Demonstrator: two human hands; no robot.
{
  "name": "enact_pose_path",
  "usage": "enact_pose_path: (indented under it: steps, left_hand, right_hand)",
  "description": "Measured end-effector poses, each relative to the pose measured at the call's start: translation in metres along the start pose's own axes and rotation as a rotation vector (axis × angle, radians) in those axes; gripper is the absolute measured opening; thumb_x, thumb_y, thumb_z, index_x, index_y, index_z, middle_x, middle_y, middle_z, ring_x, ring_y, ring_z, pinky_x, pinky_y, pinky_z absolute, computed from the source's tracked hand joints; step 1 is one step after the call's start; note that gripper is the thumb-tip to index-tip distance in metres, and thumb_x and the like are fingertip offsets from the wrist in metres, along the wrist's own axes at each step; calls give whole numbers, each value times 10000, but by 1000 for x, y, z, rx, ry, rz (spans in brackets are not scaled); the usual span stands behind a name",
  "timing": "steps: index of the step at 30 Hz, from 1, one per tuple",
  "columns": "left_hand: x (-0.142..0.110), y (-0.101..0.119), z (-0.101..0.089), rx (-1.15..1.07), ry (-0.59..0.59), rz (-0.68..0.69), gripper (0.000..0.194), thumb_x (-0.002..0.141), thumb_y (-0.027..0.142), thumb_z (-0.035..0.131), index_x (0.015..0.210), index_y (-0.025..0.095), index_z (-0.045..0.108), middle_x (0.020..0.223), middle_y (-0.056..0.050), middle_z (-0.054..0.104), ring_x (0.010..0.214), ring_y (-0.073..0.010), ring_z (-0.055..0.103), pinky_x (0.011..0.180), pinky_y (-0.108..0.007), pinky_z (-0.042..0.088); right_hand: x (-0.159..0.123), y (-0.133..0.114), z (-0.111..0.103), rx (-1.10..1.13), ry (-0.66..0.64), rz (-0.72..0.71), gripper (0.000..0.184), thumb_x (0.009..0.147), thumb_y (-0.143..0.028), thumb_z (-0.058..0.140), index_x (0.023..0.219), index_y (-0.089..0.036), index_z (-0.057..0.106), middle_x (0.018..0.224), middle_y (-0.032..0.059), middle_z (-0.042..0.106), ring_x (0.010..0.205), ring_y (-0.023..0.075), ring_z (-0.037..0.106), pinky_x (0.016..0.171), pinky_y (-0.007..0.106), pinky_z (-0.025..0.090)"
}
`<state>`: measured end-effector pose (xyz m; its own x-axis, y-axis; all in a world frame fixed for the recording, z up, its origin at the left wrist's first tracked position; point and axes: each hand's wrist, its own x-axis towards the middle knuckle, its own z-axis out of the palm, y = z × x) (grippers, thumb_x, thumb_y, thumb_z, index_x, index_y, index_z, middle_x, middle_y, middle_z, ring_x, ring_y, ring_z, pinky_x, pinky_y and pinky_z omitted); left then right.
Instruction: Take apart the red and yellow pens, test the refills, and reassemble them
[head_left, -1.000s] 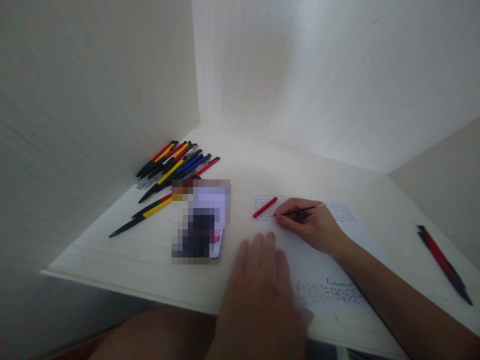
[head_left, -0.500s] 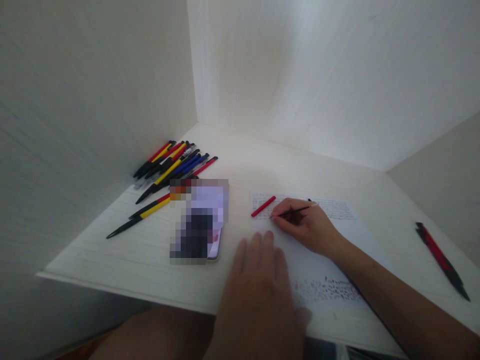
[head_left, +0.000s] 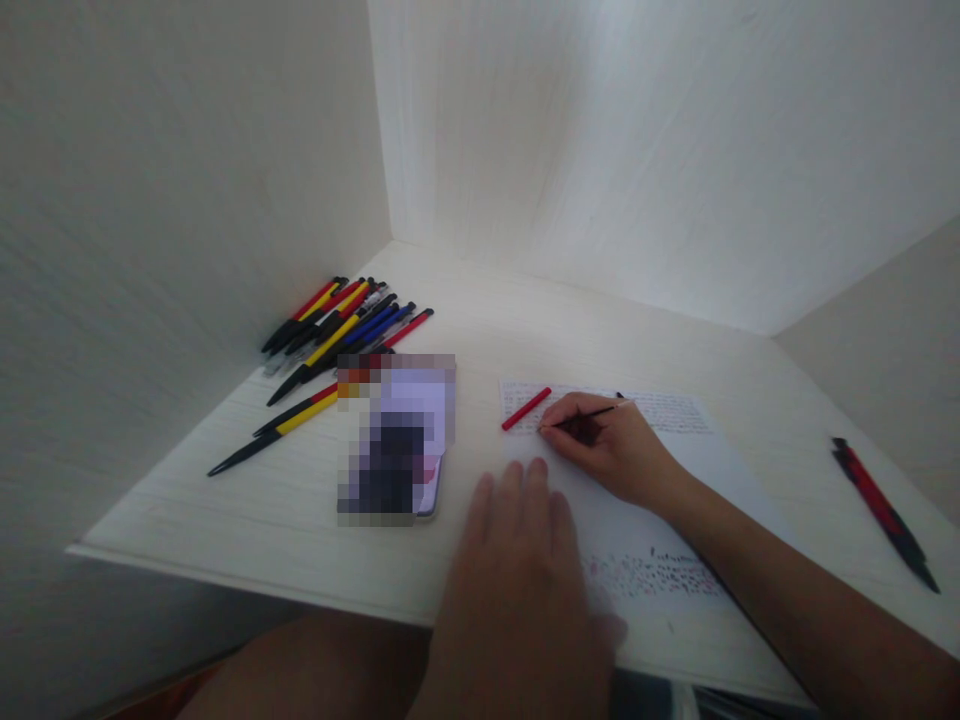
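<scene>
My right hand [head_left: 611,450] is pinched on a thin pen refill [head_left: 592,413], its tip touching the top of a white sheet of paper [head_left: 645,510] with lines of red and black scribbles. A red pen barrel piece [head_left: 526,408] lies on the paper just left of the refill's tip. My left hand [head_left: 521,590] lies flat with fingers stretched out on the paper's near left part, holding nothing.
A pile of several red, yellow, blue and black pens [head_left: 341,325] lies at the left wall, with one black-yellow pen [head_left: 277,432] apart. A phone [head_left: 397,440] lies beside it. A red-black pen [head_left: 885,512] rests at the right. White walls enclose the desk [head_left: 225,500].
My right hand with the refill has crept slightly left along the written line. The left hand stays flat on the paper.
</scene>
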<state>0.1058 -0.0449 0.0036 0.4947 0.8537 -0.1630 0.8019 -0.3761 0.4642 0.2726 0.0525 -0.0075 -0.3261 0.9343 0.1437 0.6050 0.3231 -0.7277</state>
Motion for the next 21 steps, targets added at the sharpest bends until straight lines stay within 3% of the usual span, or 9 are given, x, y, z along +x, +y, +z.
enact_pose_path:
  steps: [8,21]
  left_hand:
    - [-2,0,-4,6,-31,-9,793,829,532,596,1461,77,448,1581,-205,193,1449,-421,182,1167,-603,168]
    - [-2,0,-4,-10,-11,-14,791,808,525,618,1445,80,470,1576,-207,220,1444,-419,209,1166,-601,191]
  right_hand:
    - [1,0,-1,-27,-42,-7,71,831,-248,652,825,-198,702,795,32,708,675,159,633,625,301,510]
    - [-1,-1,0,-21,4,-13,83,837,-266,649,827,-200,698,821,36,711,694,157,634,646,304,520]
